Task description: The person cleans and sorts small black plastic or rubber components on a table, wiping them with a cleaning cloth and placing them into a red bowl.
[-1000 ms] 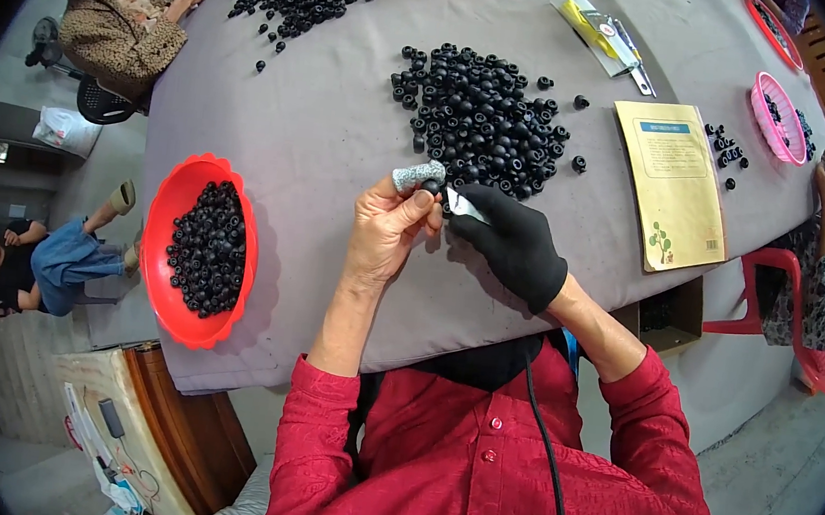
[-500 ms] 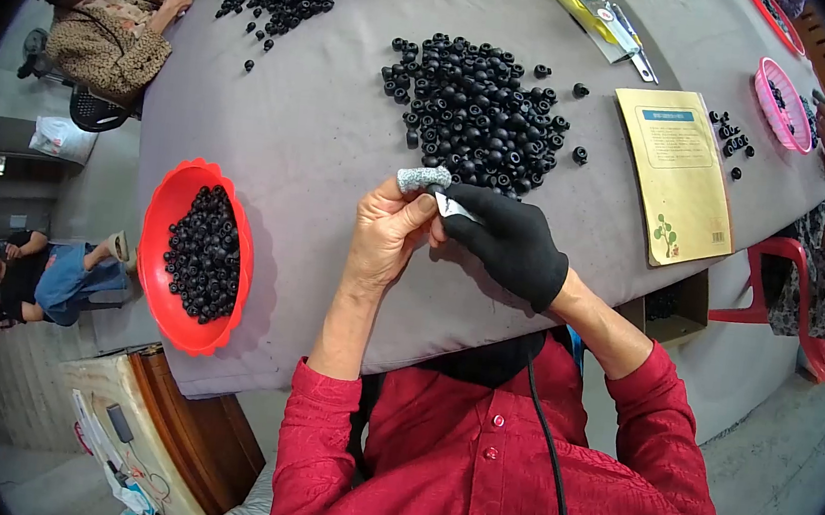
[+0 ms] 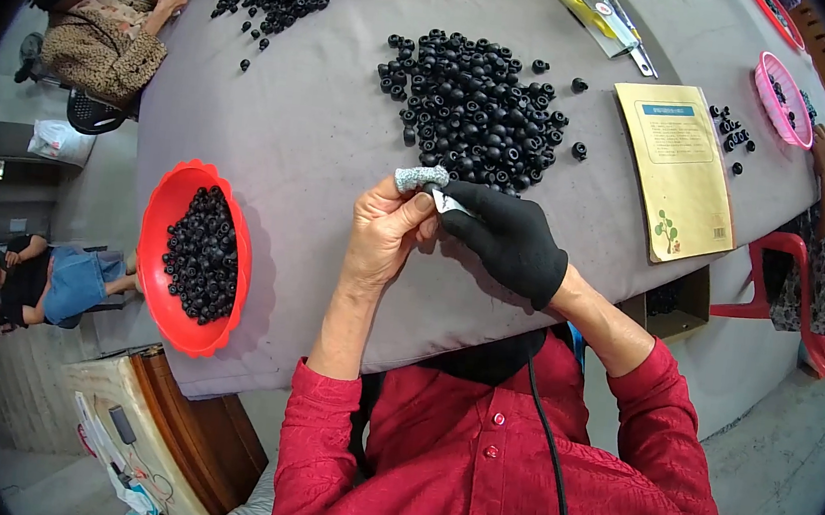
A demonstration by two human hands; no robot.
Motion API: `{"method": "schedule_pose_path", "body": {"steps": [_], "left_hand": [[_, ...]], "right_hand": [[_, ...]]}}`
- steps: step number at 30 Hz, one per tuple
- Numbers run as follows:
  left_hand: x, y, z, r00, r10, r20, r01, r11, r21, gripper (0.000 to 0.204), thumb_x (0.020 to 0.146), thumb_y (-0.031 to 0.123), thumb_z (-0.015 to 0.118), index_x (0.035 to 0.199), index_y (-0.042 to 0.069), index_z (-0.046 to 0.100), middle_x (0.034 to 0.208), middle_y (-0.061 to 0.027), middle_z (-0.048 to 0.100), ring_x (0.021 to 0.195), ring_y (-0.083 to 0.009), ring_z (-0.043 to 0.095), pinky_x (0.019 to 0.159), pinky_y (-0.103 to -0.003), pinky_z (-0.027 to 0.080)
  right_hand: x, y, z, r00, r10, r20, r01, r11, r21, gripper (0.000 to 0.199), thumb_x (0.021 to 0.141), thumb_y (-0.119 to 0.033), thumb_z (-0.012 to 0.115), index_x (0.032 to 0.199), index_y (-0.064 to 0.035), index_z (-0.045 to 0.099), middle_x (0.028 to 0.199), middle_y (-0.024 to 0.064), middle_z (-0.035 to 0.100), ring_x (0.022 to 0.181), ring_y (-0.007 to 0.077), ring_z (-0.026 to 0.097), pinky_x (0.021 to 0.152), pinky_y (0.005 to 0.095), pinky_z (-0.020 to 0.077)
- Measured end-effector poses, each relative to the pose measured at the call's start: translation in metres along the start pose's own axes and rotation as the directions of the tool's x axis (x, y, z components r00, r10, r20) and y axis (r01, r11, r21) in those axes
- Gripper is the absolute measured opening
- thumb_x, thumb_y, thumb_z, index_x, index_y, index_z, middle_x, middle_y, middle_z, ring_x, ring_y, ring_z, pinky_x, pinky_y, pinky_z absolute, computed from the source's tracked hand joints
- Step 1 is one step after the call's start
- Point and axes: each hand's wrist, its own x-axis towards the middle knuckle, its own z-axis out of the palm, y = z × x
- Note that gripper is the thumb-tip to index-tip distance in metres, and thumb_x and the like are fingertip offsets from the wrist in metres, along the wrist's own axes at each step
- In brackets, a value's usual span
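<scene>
Toward the near edge of the surface [image 3: 302, 206], our left hand [image 3: 387, 230] and right hand [image 3: 510, 236] meet fingertip to fingertip around one small bead [image 3: 431, 188]. Where it shows, it is black, smooth and rounded; our fingers cover most of it, so we cannot tell which way it faces. Our left hand is bare but for a grey knitted cover [image 3: 422, 178] on the forefinger, and its thumb and forefinger are pinched closed on the bead. Our right hand, in a black glove [image 3: 528, 255], is nearly closed and grips a pointed white strip [image 3: 449, 204] close by the bead; we cannot tell whether the two touch.

Just beyond our fingers lies a loose heap [image 3: 478, 114] of like beads, dark and faintly glossy, some showing domed backs, others ring-like hollow mouths. By the left edge, near the corner closest to us, a red bowl [image 3: 159, 251] with a scalloped rim holds more of them. Right of the heap lies a yellow book [image 3: 678, 175], and beyond it, toward the right edge, stands a pink basket [image 3: 766, 71].
</scene>
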Motion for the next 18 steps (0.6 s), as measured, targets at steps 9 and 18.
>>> {"method": "schedule_pose_path", "body": {"steps": [9,18], "left_hand": [[-0.001,-0.0036,-0.0003,1.0,0.007,0.027,-0.007,1.0,-0.023,0.016,0.087,0.008,0.057,0.1,0.0,0.062,0.065,-0.0018,0.057,0.052,-0.0069,0.047,0.044,-0.019,0.038],[-0.0041,-0.0004,0.0015,0.999,-0.028,0.018,0.028,1.0,-0.001,0.018,0.086,0.009,0.059,0.102,0.0,0.062,0.068,-0.0021,0.057,0.053,-0.0072,0.047,0.043,-0.02,0.038]], "right_hand": [[0.0011,0.0058,-0.0002,1.0,-0.006,0.018,0.006,1.0,0.013,0.025,0.09,-0.015,0.052,0.112,-0.0036,0.056,0.08,0.0071,0.064,0.07,0.0117,0.062,0.065,0.0265,0.0493],[0.0014,0.0065,-0.0012,0.997,-0.076,0.018,0.076,0.997,-0.005,0.03,0.09,-0.021,0.053,0.118,-0.0088,0.054,0.075,0.0052,0.064,0.065,0.0111,0.062,0.06,0.0253,0.0495]]}}
